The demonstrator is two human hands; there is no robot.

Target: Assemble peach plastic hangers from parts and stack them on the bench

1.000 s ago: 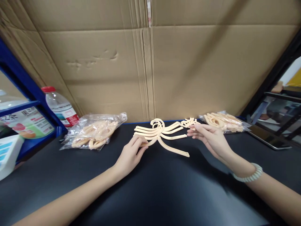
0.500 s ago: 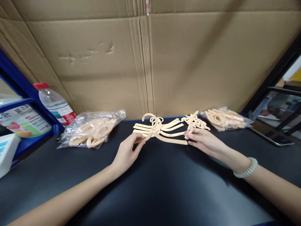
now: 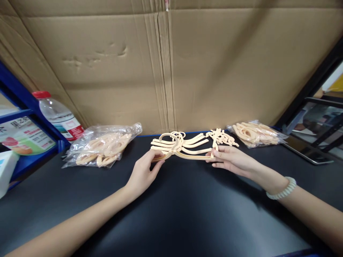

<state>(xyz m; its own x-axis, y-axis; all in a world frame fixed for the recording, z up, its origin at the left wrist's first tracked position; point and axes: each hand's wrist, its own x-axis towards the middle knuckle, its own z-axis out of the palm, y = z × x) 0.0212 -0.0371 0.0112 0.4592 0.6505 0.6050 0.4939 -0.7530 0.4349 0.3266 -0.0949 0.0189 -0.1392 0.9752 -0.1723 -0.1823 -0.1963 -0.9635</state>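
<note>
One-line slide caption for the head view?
Left hand and right hand grip opposite ends of a cream hanger on a black table.

Little can be read. A printed white card with red and green artwork (image 3: 25, 137), lying on the blue metal shelf (image 3: 34, 157) at the left, carries large dark Chinese characters, one of them "果". The clear plastic water bottle with a red cap (image 3: 57, 116) wears a red-and-white label whose print is too small to make out.
</note>
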